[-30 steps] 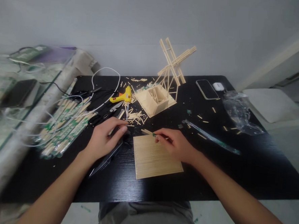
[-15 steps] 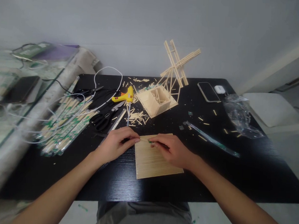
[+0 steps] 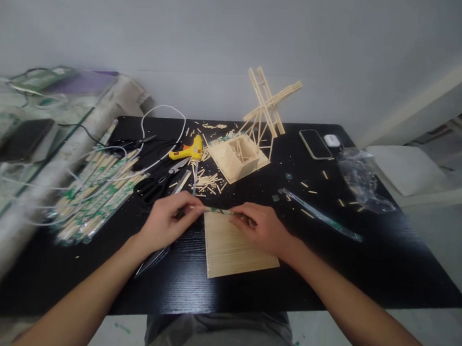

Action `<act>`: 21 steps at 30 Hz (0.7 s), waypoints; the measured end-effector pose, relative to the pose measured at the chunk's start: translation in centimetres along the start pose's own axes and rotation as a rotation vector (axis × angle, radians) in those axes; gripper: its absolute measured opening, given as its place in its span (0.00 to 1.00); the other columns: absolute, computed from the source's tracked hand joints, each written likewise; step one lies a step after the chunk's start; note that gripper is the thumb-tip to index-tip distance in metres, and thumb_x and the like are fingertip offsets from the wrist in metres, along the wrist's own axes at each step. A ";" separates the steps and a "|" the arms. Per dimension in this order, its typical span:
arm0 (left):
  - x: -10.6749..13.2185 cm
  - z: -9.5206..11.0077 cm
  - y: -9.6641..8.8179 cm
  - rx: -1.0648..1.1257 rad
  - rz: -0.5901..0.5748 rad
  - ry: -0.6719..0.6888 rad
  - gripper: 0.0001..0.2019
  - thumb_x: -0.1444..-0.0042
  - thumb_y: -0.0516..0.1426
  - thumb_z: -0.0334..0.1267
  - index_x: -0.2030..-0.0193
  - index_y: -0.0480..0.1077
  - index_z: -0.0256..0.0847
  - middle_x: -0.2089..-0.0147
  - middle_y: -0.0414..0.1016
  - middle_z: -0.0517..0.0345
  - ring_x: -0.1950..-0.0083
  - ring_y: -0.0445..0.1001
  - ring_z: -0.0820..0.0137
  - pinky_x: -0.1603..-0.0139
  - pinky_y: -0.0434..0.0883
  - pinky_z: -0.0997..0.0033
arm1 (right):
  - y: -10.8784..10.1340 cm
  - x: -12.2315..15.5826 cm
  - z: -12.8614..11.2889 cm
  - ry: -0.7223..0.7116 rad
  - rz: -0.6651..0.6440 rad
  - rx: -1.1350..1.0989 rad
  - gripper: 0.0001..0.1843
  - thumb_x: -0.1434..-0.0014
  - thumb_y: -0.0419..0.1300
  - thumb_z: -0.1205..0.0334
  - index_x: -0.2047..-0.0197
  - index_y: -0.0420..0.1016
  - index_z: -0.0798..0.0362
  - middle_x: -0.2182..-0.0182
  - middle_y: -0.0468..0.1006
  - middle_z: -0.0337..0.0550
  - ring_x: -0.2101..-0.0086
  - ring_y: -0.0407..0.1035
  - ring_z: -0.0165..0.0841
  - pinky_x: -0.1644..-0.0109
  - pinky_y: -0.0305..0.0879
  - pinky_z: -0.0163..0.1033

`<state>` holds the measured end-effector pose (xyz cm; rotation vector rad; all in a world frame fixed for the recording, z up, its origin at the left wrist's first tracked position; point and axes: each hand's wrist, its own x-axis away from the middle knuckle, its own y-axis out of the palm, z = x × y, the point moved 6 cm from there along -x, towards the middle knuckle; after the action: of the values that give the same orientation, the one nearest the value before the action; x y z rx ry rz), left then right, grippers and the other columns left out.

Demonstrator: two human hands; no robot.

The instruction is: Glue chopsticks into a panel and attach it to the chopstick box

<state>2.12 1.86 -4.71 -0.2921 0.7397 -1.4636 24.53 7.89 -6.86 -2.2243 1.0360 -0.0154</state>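
Pinching one stick (image 3: 218, 210) near its ends, the left hand (image 3: 169, 220) and right hand (image 3: 264, 228) hold it along the far edge of the board (image 3: 242, 252), thumbs pressed toward fingers. One windmill (image 3: 265, 105) stands assembled beyond, and the single board looks nearly whole; the wrapped chopsticks (image 3: 100, 191) at left seem unused, though too blurred to count fairly. One glue gun (image 3: 193, 150), one phone (image 3: 315, 145) and one white case (image 3: 332, 140) lie on the table (image 3: 389, 266).
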 end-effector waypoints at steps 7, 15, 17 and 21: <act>-0.3 -2.0 -2.3 -0.020 0.166 -0.159 0.15 0.33 0.62 0.51 0.60 0.81 0.41 0.63 0.85 0.56 0.64 0.78 0.67 0.58 0.75 0.69 | -1.5 -0.4 1.8 0.050 0.089 -0.011 0.11 0.27 0.63 0.56 0.58 0.85 0.50 0.65 0.88 0.45 0.66 0.80 0.37 0.59 0.74 0.42; -0.4 -1.7 0.6 0.089 -0.060 -0.059 0.10 0.33 0.65 0.46 0.60 0.84 0.42 0.62 0.87 0.56 0.62 0.84 0.66 0.58 0.78 0.70 | 0.1 0.0 1.4 0.040 0.004 -0.055 0.09 0.27 0.63 0.61 0.59 0.84 0.52 0.64 0.87 0.44 0.64 0.80 0.35 0.56 0.74 0.40; -0.3 -1.7 1.0 0.090 -0.075 -0.052 0.10 0.33 0.65 0.46 0.60 0.84 0.43 0.62 0.87 0.56 0.62 0.84 0.66 0.59 0.78 0.71 | 0.1 0.0 1.3 0.036 0.002 -0.054 0.08 0.27 0.64 0.60 0.58 0.84 0.52 0.64 0.86 0.44 0.64 0.79 0.35 0.57 0.73 0.39; -0.2 -1.8 0.8 0.073 -0.054 -0.041 0.09 0.33 0.66 0.45 0.58 0.85 0.43 0.61 0.88 0.57 0.61 0.85 0.67 0.59 0.78 0.73 | -0.3 0.0 1.3 0.021 0.014 -0.052 0.08 0.28 0.64 0.62 0.56 0.85 0.54 0.63 0.87 0.46 0.64 0.80 0.34 0.58 0.74 0.39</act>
<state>1.63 2.57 -6.48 -0.2869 0.6487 -1.5277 25.06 8.81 -7.73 -2.2679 1.0744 -0.0055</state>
